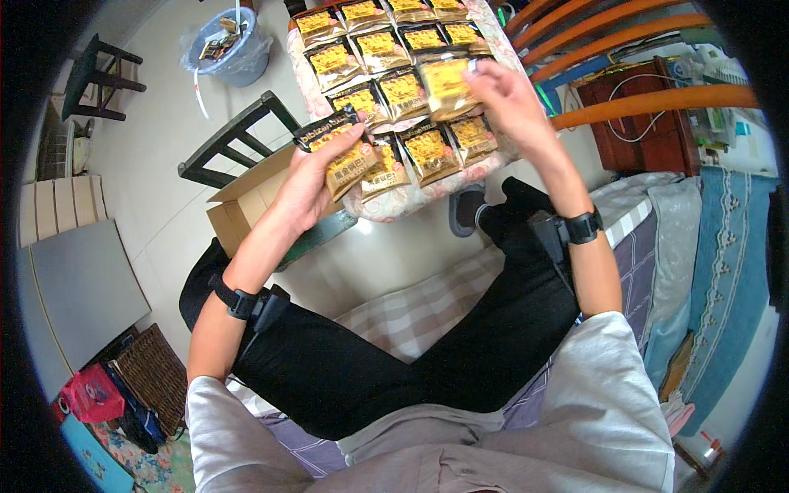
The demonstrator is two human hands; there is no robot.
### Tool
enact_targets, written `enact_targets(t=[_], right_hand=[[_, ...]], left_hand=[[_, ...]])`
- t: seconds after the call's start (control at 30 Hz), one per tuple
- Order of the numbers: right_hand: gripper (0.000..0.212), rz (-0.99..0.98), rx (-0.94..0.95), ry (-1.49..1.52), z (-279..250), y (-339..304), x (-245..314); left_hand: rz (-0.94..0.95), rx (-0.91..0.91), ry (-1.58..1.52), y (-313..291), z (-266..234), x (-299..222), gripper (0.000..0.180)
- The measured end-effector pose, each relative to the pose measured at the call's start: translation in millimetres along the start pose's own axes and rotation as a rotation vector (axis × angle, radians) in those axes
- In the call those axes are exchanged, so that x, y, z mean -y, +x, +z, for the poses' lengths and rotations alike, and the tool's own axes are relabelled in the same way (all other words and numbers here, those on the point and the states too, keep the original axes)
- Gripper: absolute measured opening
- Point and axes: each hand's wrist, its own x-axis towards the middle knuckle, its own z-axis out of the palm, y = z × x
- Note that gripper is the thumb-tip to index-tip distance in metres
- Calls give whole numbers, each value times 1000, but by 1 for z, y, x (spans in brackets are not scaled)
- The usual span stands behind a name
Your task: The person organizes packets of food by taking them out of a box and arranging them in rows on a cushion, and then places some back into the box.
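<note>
My left hand (pixel 306 191) is closed on a black, yellow and tan snack packet (pixel 348 171) at the table's near left corner; the dark top edge of what looks like another packet shows behind it. A similar snack packet (pixel 446 89), smeared by motion, is pinched at its right edge by my right hand (pixel 511 97) above the table. Below both hands, several more snack packets (pixel 427 154) lie face up in rough rows on the table with a floral cover (pixel 394 205). Part of the rows is hidden under the raised packet and my hands.
An open cardboard box (pixel 246 193) sits left of the table, by a dark wooden chair (pixel 234 135). Farther left are a lined blue bin (pixel 238 62) with wrappers and a dark stool (pixel 99 78). Curved wooden slats (pixel 657 103) edge the right side.
</note>
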Motion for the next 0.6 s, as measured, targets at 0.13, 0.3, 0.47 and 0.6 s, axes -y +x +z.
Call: enact_targets(t=[0.13,0.3,0.47,0.6], right_hand=[[28,23,-212,-135,-55,-3,-16],[27,168,-214,-229,-97,-16,-57],[31,268,-8,-486,-112,-24,-92],[31,160,-43,-710,-104,-20,-96]], left_hand=[[16,-43,3,10,-25,4,35],[26,21,9,11,-38,5,42],[-33,-19,-29,-3,-26,0,37],[-36,-48,11,-6,-26,0,37]])
